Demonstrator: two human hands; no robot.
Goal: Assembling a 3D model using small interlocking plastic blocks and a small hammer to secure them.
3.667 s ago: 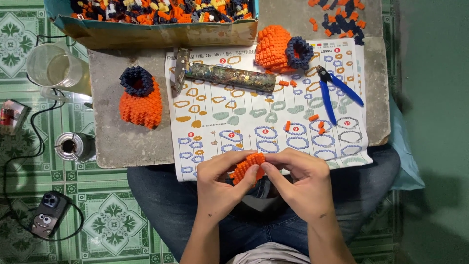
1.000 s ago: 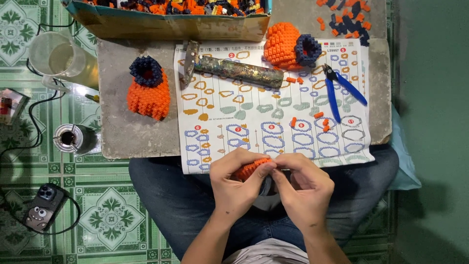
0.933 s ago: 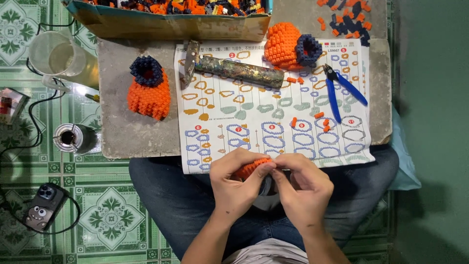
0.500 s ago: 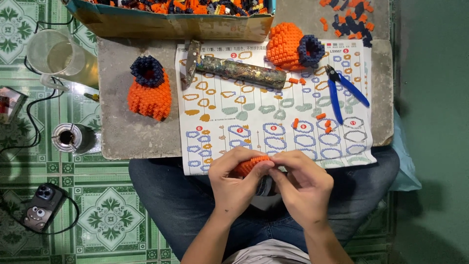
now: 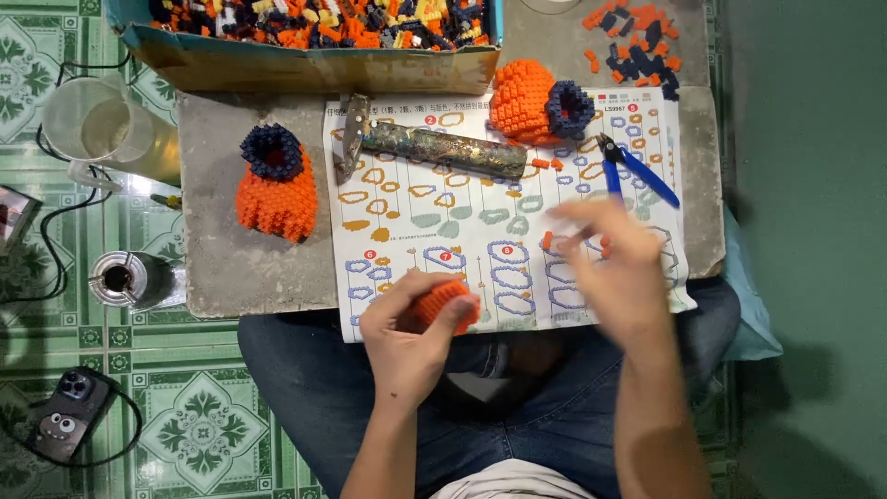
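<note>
- Left hand (image 5: 411, 337) curled around a small orange brick-built piece (image 5: 443, 303), fingers wrapped behind, thumb on its right end; held at the near edge of the printed instruction sheet (image 5: 504, 217), above the lap.
- Piece's long axis runs roughly left-right, tilted slightly up to the right; facing cannot be told.
- Right hand (image 5: 614, 263) motion-blurred, fingers spread and holding nothing, over the sheet's right part by loose orange bricks (image 5: 547, 240).
- 2 orange models with dark blue openings: 1 on the grey slab (image 5: 275, 180), 1 at the sheet's top (image 5: 536, 97).
- Blue-handled cutters (image 5: 633, 171) lie just beyond the right hand.
</note>
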